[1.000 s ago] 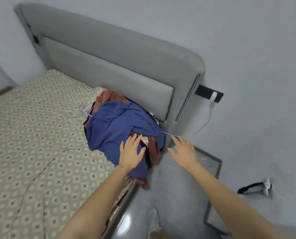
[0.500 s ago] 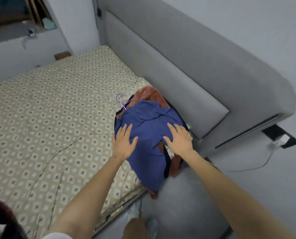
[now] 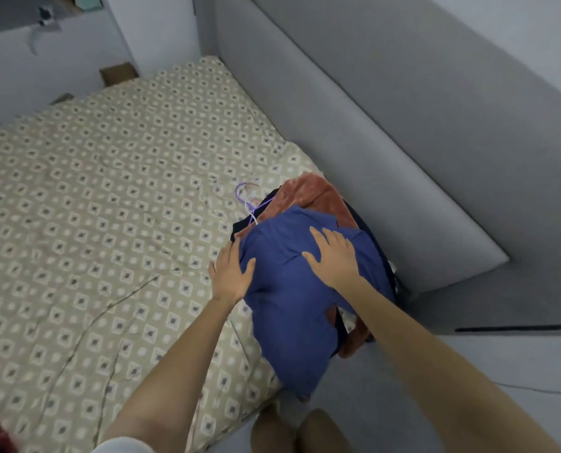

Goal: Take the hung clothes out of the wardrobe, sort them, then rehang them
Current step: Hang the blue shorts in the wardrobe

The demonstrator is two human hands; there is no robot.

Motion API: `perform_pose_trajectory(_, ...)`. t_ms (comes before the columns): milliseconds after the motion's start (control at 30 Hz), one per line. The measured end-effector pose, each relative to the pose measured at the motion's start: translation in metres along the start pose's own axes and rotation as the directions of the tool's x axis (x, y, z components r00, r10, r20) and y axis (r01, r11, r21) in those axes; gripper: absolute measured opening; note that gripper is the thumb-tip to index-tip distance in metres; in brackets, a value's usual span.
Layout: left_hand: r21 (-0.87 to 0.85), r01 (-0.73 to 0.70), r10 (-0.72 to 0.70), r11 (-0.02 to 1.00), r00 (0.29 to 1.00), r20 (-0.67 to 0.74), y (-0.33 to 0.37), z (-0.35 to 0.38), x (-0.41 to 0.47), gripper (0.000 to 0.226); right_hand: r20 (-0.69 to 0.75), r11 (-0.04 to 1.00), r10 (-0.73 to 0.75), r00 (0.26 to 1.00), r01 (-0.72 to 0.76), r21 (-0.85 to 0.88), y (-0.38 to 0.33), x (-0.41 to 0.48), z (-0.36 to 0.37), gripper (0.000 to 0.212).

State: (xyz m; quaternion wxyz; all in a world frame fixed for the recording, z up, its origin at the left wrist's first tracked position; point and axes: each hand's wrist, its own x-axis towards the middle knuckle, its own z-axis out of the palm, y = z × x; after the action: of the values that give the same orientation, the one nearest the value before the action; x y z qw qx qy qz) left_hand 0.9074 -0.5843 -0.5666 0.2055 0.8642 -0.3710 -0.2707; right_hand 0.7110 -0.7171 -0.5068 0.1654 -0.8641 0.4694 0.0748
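Left hand [image 3: 231, 276] + right hand [image 3: 333, 256] flat on blue garment [image 3: 292, 322], fingers [image 3: 318, 237] splayed, no grip; overhang nearside of fingers could slide off bed [image 3: 109, 191].

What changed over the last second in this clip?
The right hand came in from beside the bed onto the blue garment and now lies flat on it. The left hand stayed open against the garment's left side. Nothing was gripped. The clothes pile stayed at the bed's corner, draped over the edge.
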Motion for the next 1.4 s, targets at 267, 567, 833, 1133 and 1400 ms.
perform_pose_trajectory(267,-0.01,0.164,-0.162,0.986,0.982,0.1,-0.044,0.04,0.076,0.068,0.072,1.0,0.007,0.997,-0.007,-0.003,-0.006,0.093,0.036,0.065)
perform_pose_trajectory(567,-0.095,0.307,-0.289,0.947,0.943,0.165,-0.094,0.107,0.128,0.068,0.05,0.977,-0.145,0.988,0.151,-0.15,0.008,0.167,0.094,0.067)
perform_pose_trajectory(833,-0.189,0.307,-0.257,0.933,0.934,0.248,-0.117,0.145,0.147,0.045,-0.012,0.939,-0.157,0.988,0.146,-0.313,0.027,0.181,0.117,0.067)
perform_pose_trajectory(1133,-0.186,0.226,-0.191,0.956,0.963,0.189,-0.106,0.118,0.117,0.035,0.173,0.971,-0.187,0.967,0.209,-0.119,0.028,0.172,0.074,0.06)
perform_pose_trajectory(1400,-0.341,0.092,-0.123,0.936,0.99,-0.072,-0.064,0.009,0.08,0.045,0.048,0.965,-0.212,0.976,0.201,0.17,0.009,0.146,-0.003,0.056)
